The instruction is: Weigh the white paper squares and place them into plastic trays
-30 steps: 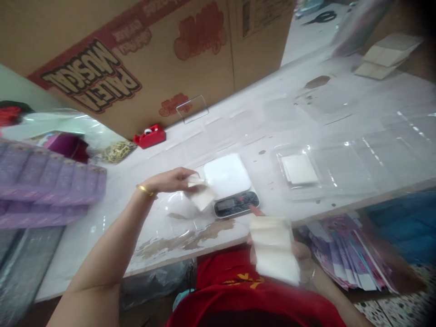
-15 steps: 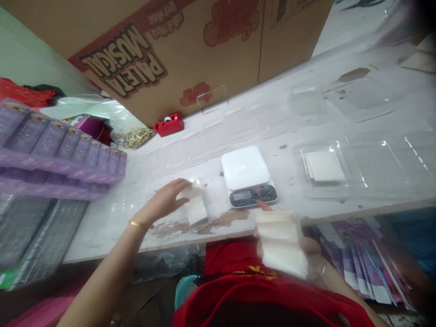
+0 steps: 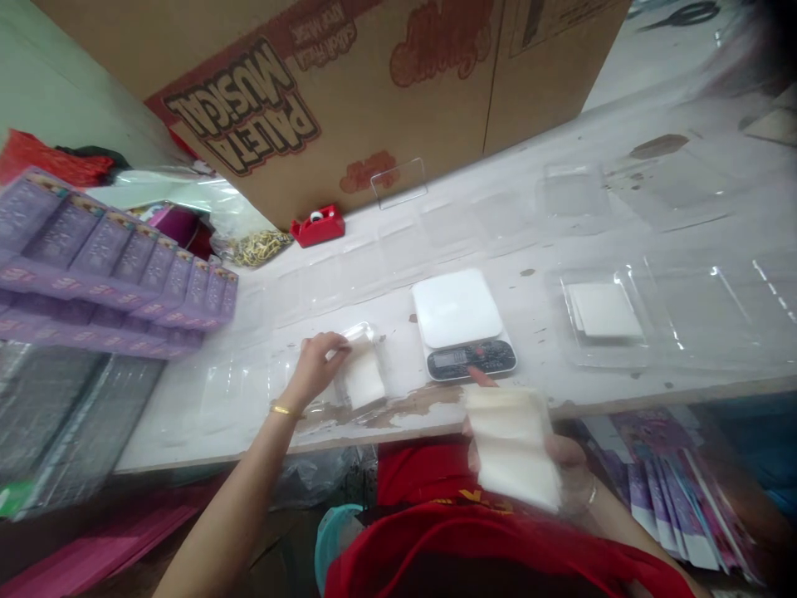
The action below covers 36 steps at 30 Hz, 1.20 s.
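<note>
My left hand (image 3: 320,361) is closed in a pinch at the upper left edge of a small clear plastic tray (image 3: 378,353) on the table. White sheets (image 3: 364,382) lie in that tray; whether the fingertips grip a sheet or the rim I cannot tell. My right hand (image 3: 565,453), near the table's front edge, is wrapped around a stack of off-white sheets (image 3: 514,444). Its index finger points up to the front panel of a white digital kitchen scale (image 3: 457,311). The scale's platform is bare.
Another clear tray (image 3: 564,349) with white sheets (image 3: 603,311) sits right of the scale. More clear trays (image 3: 573,195) line the table. A red tape dispenser (image 3: 319,226) stands by a large cardboard box (image 3: 429,108). Purple boxes (image 3: 112,249) are stacked left; scissors (image 3: 688,14) lie far right.
The fingers of my left hand have closed from spread to a pinch at the small tray. My right hand keeps the stack of sheets in the same place. The view has shifted slightly.
</note>
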Available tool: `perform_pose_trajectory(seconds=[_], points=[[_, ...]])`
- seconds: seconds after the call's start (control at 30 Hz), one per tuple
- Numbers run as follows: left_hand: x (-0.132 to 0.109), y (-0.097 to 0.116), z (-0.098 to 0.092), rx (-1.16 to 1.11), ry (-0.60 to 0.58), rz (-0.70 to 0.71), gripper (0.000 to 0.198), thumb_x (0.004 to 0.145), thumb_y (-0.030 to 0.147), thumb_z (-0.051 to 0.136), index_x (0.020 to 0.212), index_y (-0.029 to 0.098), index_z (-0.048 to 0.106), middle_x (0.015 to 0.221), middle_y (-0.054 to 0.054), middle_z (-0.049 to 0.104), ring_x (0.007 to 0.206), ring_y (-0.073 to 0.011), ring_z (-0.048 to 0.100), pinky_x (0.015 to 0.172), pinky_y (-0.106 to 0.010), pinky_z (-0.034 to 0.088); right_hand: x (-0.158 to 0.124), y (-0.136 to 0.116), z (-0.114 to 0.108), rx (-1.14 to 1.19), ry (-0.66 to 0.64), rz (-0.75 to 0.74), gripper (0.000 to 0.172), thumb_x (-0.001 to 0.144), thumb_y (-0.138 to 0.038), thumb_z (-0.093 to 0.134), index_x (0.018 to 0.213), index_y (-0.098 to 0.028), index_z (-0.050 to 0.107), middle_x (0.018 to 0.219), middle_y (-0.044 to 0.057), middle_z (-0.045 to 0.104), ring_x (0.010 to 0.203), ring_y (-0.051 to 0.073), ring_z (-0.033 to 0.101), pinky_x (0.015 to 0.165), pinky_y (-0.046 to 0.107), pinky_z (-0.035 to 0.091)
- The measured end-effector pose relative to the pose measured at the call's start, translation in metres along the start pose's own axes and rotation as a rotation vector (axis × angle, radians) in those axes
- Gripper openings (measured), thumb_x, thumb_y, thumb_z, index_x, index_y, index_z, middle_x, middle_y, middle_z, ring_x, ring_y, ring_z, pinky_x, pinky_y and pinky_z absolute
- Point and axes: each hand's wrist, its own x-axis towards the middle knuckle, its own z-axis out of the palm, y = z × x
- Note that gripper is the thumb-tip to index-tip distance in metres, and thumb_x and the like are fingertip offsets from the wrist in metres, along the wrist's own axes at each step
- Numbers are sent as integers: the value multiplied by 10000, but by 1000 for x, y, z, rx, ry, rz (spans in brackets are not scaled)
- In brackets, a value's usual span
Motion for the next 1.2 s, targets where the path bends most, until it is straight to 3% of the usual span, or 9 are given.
perform_pose_trajectory(seconds=[0.13, 0.23, 0.3, 0.43, 0.63, 0.87, 0.97, 1.07, 1.2], points=[[-7, 5, -19, 71, 216, 180, 118, 930, 249, 535, 843, 197, 595, 841, -29, 672, 812, -198, 592, 793, -364, 365, 1, 2, -6, 41, -46, -48, 1125, 586, -383, 818, 1530, -331, 210, 1129, 111, 684, 872, 318, 704, 705, 411, 563], [-28, 12, -20, 159, 359, 292, 106, 928, 186, 529, 845, 199, 594, 829, -36, 671, 813, -199, 580, 762, -353, 364, 1, 3, -10, 37, -44, -39, 1098, 592, -379, 806, 1522, -374, 223, 1152, 106, 679, 886, 329, 701, 712, 421, 555], [-46, 18, -11, 183, 286, 356, 118, 920, 146, 512, 880, 200, 609, 867, -45, 682, 839, -203, 584, 769, -356, 375, 1, 3, -12, 30, -46, -38, 1085, 596, -374, 798, 1520, -383, 229, 1160, 109, 679, 886, 333, 701, 708, 422, 552], [-69, 23, 5, 96, -35, 383, 178, 901, 242, 586, 1073, 213, 619, 1065, -62, 678, 964, -218, 597, 915, -415, 369, 2, 2, -9, 33, -58, -31, 1079, 592, -361, 797, 1516, -385, 240, 1147, 115, 681, 888, 340, 697, 691, 415, 548], [-36, 11, 0, 50, 156, 239, 204, 970, 245, 468, 1068, 215, 644, 1023, -77, 656, 971, -226, 572, 851, -392, 373, -1, 0, 0, 17, 12, -14, 1066, 588, -359, 801, 1509, -365, 263, 1119, 114, 679, 861, 324, 698, 697, 421, 557], [14, 1, 5, 108, -100, 163, 184, 927, 334, 530, 913, 206, 662, 1022, -89, 595, 941, -250, 533, 849, -422, 387, -2, -1, 6, 16, 38, -29, 1091, 577, -377, 821, 1509, -373, 255, 1085, 114, 688, 848, 329, 695, 651, 414, 562], [11, 7, -7, 4, -56, 95, 214, 929, 356, 522, 844, 188, 623, 1015, -80, 609, 944, -235, 547, 848, -404, 411, -2, -1, 4, 20, 29, -44, 1081, 581, -375, 825, 1507, -359, 269, 1091, 113, 692, 850, 325, 700, 681, 414, 561], [-2, 15, -29, -174, -20, -25, 257, 932, 418, 523, 859, 185, 601, 863, -37, 625, 788, -178, 556, 706, -310, 431, 0, -1, 1, 33, -4, -34, 1065, 587, -365, 819, 1503, -371, 275, 1114, 108, 694, 871, 330, 703, 705, 419, 556], [-20, 23, -43, -425, -138, -87, 298, 906, 464, 564, 816, 180, 570, 717, 4, 580, 652, -136, 536, 594, -257, 422, 2, -1, 0, 33, -24, -32, 1054, 605, -334, 804, 1511, -361, 266, 1125, 124, 698, 876, 335, 704, 713, 425, 548]])
